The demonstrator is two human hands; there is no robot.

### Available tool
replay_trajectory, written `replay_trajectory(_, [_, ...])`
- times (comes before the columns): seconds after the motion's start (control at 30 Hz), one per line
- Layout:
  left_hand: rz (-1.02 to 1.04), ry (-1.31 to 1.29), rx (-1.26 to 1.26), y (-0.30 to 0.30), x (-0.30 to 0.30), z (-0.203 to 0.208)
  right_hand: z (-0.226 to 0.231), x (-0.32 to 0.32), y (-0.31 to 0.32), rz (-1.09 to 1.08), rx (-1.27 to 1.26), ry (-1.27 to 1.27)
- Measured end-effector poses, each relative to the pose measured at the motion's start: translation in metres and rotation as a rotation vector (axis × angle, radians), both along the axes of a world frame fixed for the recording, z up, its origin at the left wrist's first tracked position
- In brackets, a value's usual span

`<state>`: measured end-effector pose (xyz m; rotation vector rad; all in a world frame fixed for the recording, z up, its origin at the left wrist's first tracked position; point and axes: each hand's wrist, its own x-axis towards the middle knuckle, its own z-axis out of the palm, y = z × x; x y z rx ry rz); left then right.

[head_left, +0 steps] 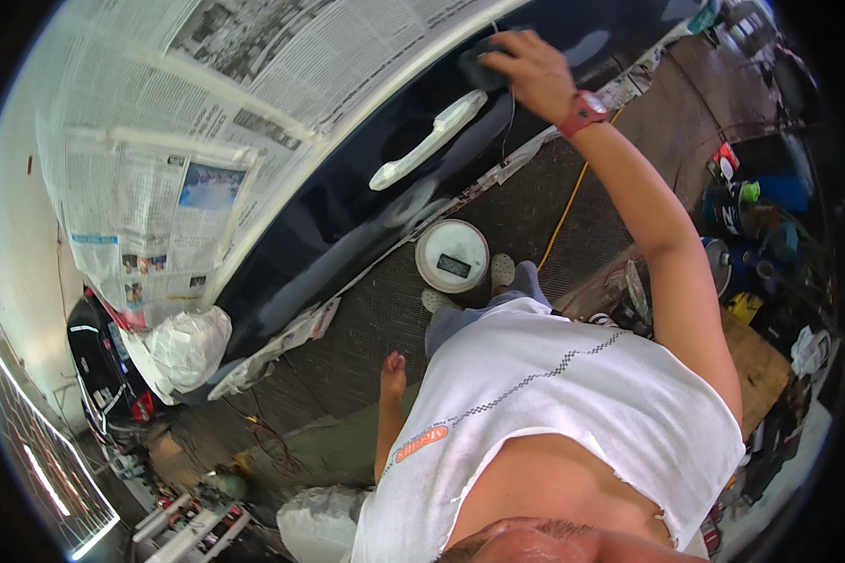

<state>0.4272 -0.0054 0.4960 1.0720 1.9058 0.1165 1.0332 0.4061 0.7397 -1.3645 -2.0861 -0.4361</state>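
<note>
My right hand point(535, 75), with a red watch on the wrist, is closed on a dark cloth or pad point(482, 66) and presses it against a dark blue car panel point(333, 202). Its exact kind is hard to tell. Just below it sits the door handle point(432, 141), wrapped in white tape. My left hand point(394, 372) hangs low at my side, away from the car, its fingers loosely curled with nothing visible in them. Between my feet and the car stands a bucket point(453, 242) of whitish liquid or with a pale top, a dark rectangular piece point(453, 266) on it.
Taped newspaper point(253, 103) covers the car's windows, and the side mirror point(190, 347) is wrapped in white. A yellow cord point(565, 211) crosses the floor. Cans and bottles point(728, 206) crowd the right side, with a brown board point(759, 361) nearby. A black motorcycle point(103, 366) stands at left.
</note>
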Motion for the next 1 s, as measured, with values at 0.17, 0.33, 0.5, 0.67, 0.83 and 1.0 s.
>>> replay_trajectory(0.17, [0.145,-0.06,-0.074,0.002,0.008,0.002,0.011,-0.02,0.001,-0.021,-0.013,-0.005])
replay_trajectory(0.33, [0.142,-0.061,-0.112,-0.023,-0.01,-0.011,0.02,-0.116,0.006,0.194,-0.045,-0.068])
replay_trajectory(0.5, [0.127,-0.043,-0.155,-0.03,-0.029,-0.019,0.019,-0.202,-0.005,0.314,-0.081,-0.029])
replay_trajectory(0.67, [0.044,-0.05,-0.158,-0.027,-0.073,-0.03,0.016,-0.292,-0.026,0.395,-0.137,-0.05])
replay_trajectory(0.83, [0.046,-0.161,-0.093,-0.026,-0.15,-0.046,-0.006,-0.402,-0.062,0.453,-0.219,-0.031])
replay_trajectory(1.0, [-0.018,-0.079,-0.18,-0.014,-0.21,-0.016,-0.051,-0.461,-0.098,0.178,-0.214,0.356])
